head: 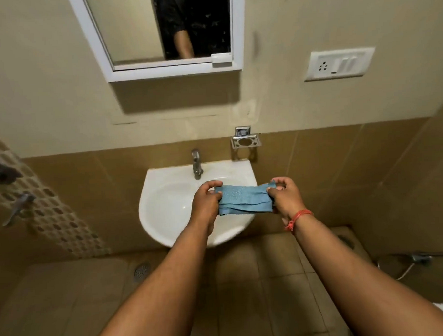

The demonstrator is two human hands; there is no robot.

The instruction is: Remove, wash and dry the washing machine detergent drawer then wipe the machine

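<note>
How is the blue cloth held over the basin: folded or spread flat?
Folded: the blue cloth shows stacked layers along its lower edge, gripped between left hand and right hand.

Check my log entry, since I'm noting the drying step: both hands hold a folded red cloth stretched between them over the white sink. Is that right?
Not quite. The head view shows the cloth is blue, not red. The rest stands: the left hand and right hand each grip an end of it, folded, over the white sink.
</note>
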